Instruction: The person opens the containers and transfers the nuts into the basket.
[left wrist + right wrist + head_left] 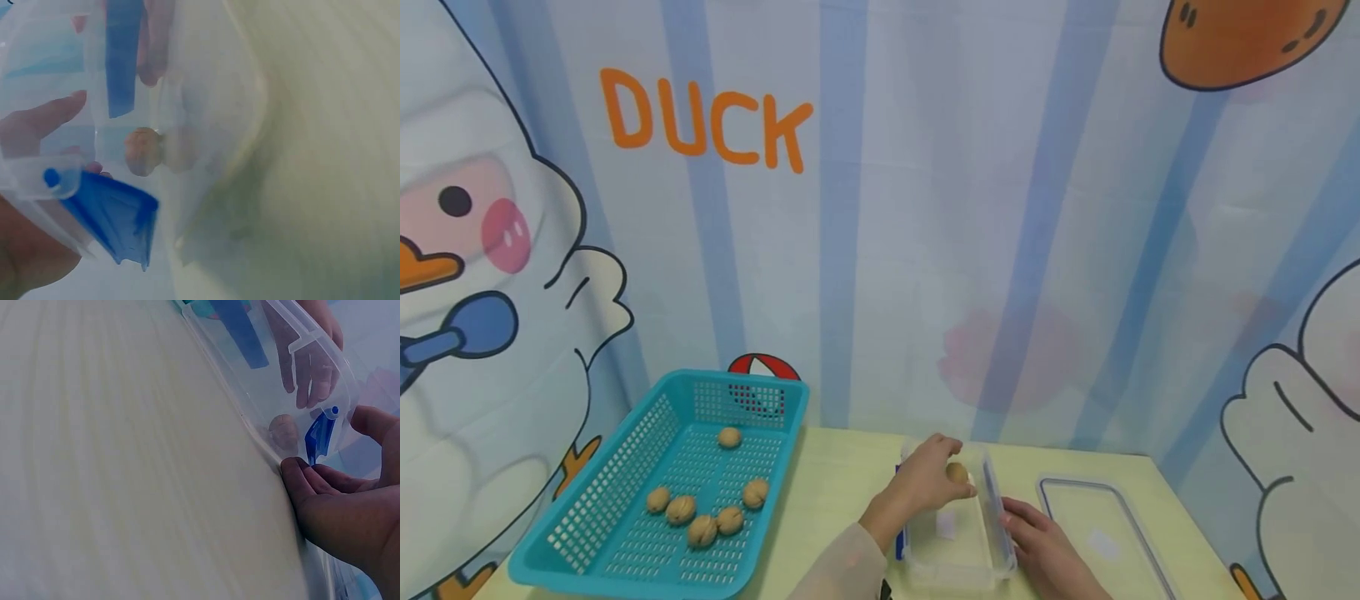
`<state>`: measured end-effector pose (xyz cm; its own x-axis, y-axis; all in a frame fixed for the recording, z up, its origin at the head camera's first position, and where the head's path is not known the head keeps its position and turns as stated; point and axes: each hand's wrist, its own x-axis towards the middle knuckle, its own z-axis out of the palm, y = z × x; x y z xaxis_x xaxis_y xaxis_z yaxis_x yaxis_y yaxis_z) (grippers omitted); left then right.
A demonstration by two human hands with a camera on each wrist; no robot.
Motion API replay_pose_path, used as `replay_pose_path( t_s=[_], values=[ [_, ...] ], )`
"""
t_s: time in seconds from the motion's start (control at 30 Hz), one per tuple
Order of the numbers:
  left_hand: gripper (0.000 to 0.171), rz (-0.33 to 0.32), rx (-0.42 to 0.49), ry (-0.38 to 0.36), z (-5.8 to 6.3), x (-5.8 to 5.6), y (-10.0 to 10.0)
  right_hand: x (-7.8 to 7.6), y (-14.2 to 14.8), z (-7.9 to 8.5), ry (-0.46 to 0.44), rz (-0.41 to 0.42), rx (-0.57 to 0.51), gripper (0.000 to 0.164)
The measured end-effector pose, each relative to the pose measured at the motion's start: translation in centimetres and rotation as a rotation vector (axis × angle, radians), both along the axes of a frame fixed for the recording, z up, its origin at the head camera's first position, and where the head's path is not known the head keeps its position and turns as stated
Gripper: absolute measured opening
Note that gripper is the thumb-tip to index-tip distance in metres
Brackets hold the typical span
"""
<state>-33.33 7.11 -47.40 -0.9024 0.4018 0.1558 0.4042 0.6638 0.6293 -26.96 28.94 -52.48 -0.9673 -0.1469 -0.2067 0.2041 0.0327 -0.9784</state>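
Note:
A clear plastic box [958,575] with blue latches [115,219] stands on the table. My left hand [928,477] reaches over it, fingers and thumb spread. Inside the box lies one walnut [284,432], seen through the clear wall. The left fingertips are apart from this walnut in both wrist views. At the box's right side, my right hand [1047,546] holds the wall. In the right wrist view its thumb is by the rim and its curled fingers touch the lower edge, close to a blue latch [321,434].
To the left, a turquoise basket [782,467] holds several walnuts [702,531]. A clear lid with a grey seal [1078,482] lies flat on the table [842,467] right of the box. Behind the table hangs a printed curtain [910,250].

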Motion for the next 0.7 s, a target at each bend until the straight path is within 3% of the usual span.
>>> replay_pose_path(
  t_s=[0.4,0.7],
  values=[
    [0.081,0.016,-0.285,0.079,-1.3,-0.5,0.7,-0.2,0.1,-0.1,-0.014,0.009,-0.023,0.078],
    [0.056,-0.009,-0.393,0.146,-1.6,-0.3,1.1,-0.1,0.1,-0.1,-0.017,0.01,-0.031,0.078]
  ],
)
